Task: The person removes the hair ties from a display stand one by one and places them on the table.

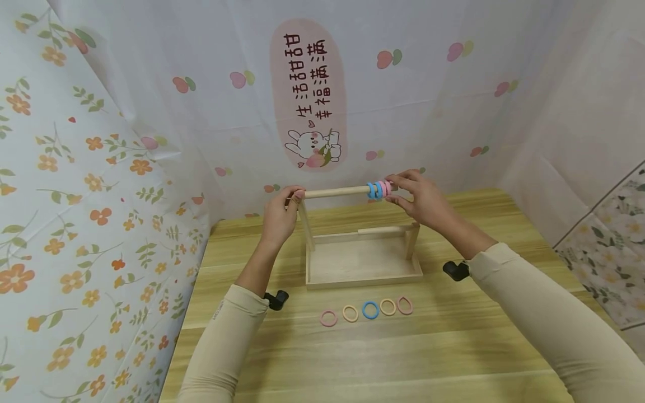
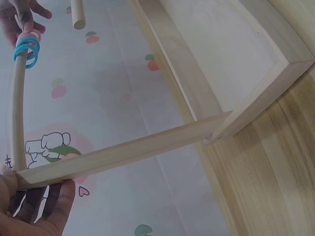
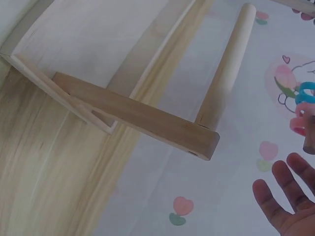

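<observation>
A wooden rack [image 1: 364,282] stands on the table, with a tray-like base, two posts and a rod from each. My left hand [image 1: 280,217] grips the top of the tall left post [image 2: 123,150], where the upper rod [image 1: 335,192] joins it. Blue rings [image 1: 375,191] and pink rings [image 1: 385,188] sit side by side near that rod's free right end. My right hand [image 1: 423,200] pinches the pink rings between fingers and thumb; its other fingers [image 3: 284,184] spread apart in the right wrist view. The shorter right post [image 3: 138,115] carries a lower rod [image 3: 229,66].
A row of loose rings lies on the table [image 1: 373,358] before the rack: a pink ring [image 1: 328,326], a yellow ring [image 1: 350,321], a blue ring [image 1: 370,318], another yellow and another pink. A printed curtain [image 1: 227,140] hangs behind. Black wrist devices [image 1: 456,271] sit by the sleeves.
</observation>
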Tool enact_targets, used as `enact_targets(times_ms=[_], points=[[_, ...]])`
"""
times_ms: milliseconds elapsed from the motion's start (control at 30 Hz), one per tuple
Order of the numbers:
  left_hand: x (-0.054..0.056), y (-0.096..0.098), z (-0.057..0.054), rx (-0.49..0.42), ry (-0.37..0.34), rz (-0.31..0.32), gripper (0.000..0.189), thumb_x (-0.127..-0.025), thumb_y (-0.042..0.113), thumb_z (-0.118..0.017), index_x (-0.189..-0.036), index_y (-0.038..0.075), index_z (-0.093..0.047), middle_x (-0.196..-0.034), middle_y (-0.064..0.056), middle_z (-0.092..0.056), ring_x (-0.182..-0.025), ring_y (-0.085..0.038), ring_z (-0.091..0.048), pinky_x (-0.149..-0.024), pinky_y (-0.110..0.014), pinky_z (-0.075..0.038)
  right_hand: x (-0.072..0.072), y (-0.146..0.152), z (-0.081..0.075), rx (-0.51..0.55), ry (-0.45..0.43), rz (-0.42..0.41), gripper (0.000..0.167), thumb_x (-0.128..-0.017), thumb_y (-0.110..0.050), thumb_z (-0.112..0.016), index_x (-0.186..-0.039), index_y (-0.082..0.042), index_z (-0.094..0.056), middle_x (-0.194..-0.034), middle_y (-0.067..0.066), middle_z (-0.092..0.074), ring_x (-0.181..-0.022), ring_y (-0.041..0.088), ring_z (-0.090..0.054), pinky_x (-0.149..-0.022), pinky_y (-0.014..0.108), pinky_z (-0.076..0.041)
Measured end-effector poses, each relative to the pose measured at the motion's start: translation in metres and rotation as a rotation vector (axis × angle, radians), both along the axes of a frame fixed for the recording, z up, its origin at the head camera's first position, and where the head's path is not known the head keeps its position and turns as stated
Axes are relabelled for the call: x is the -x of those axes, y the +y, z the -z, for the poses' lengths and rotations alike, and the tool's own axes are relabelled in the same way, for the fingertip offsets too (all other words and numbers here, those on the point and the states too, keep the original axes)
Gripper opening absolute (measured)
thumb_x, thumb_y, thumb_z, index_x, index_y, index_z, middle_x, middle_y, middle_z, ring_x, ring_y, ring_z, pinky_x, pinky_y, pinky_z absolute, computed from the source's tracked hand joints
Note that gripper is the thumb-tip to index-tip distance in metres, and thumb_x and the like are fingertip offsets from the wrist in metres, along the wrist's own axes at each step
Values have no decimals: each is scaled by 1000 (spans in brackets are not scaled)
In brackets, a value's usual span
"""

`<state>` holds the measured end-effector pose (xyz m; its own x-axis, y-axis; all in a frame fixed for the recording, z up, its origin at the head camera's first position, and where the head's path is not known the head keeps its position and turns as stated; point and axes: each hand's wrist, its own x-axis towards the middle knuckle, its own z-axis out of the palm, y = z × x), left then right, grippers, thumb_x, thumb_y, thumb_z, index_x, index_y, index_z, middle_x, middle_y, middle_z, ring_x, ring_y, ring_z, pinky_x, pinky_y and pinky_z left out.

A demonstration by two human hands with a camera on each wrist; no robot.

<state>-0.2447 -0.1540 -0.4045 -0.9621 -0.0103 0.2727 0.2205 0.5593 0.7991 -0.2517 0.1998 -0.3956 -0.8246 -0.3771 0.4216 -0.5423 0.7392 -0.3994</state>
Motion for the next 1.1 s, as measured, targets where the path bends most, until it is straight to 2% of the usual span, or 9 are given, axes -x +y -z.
enact_targets(times_ms=[233, 433, 633, 1100], points=[[3, 1, 1, -7, 2, 10, 40, -113, 41, -57, -134, 12, -75, -124, -15, -79, -118, -33, -76, -82, -42, -58, 3, 2, 1, 7, 27, 11, 52, -101, -8, -82, -149, 3, -65, -131, 28, -65, -104, 44, -69, -82, 55, -58], [3, 0, 3, -9, 4, 11, 40, -113, 42, -57, -134, 12, -75, -122, -15, -79, -117, -32, -77, -81, -41, -57, 3, -1, 1, -16, 25, 7, 51, -103, -12, -80, -150, -2, -66, -133, 27, -64, -103, 44, -70, -83, 58, -59], [1, -1, 2, -17, 6, 13, 40, -114, 41, -57, -133, 12, -75, -122, -15, -79, -118, -33, -77, -83, -44, -58, 5, -2, 2, -19, 41, 8, 49, -101, -10, -81, -147, 1, -68, -132, 28, -63, -102, 44, -69, -81, 57, -59], [2, -2, 3, -13, 9, 7, 41, -113, 43, -57, -133, 12, -75, -122, -15, -79, -116, -31, -77, -80, -41, -57, 5, 0, 7, -18, 167, 21, 47, -97, -11, -86, -139, 3, -72, -125, 26, -65, -99, 42, -69, -77, 53, -59]])
